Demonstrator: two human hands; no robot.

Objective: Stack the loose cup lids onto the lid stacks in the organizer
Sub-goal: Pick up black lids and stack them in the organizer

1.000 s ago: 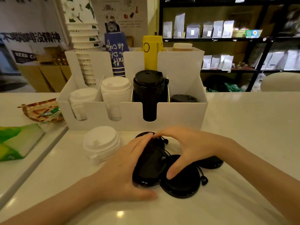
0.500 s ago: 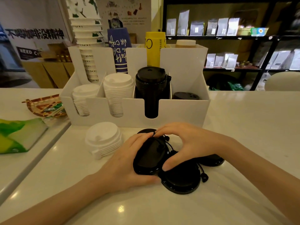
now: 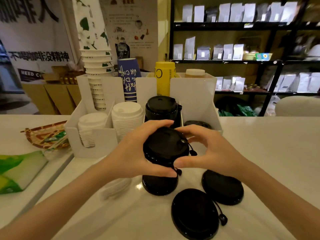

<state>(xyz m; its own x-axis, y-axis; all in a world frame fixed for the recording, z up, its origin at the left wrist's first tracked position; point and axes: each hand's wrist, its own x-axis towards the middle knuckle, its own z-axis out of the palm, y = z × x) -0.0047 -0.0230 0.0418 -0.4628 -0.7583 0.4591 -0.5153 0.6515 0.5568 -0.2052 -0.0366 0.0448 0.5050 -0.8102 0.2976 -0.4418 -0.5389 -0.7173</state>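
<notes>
My left hand (image 3: 131, 158) and my right hand (image 3: 209, 151) together hold a short stack of black cup lids (image 3: 164, 146) above the counter, in front of the white organizer (image 3: 102, 144). Three loose black lids lie on the counter below: one (image 3: 159, 185) under the held stack, one (image 3: 222, 187) to the right, one (image 3: 194, 213) nearest me. A small pile of white lids (image 3: 115, 188) lies partly hidden under my left forearm. The organizer holds two white lid stacks (image 3: 127, 116), a tall black lid stack (image 3: 161, 106) and a low black lid (image 3: 197, 122).
Paper cup stacks (image 3: 97, 70), a blue cup (image 3: 129, 78) and a yellow cup (image 3: 164, 77) stand in the organizer's back row. A woven tray (image 3: 45, 134) and a green packet (image 3: 19, 170) lie at the left. Shelves of bags fill the background.
Both hands have lifted the gathered black lids off the counter and toward the organizer. The lids left behind are now uncovered. The camera has tilted down and moved closer.
</notes>
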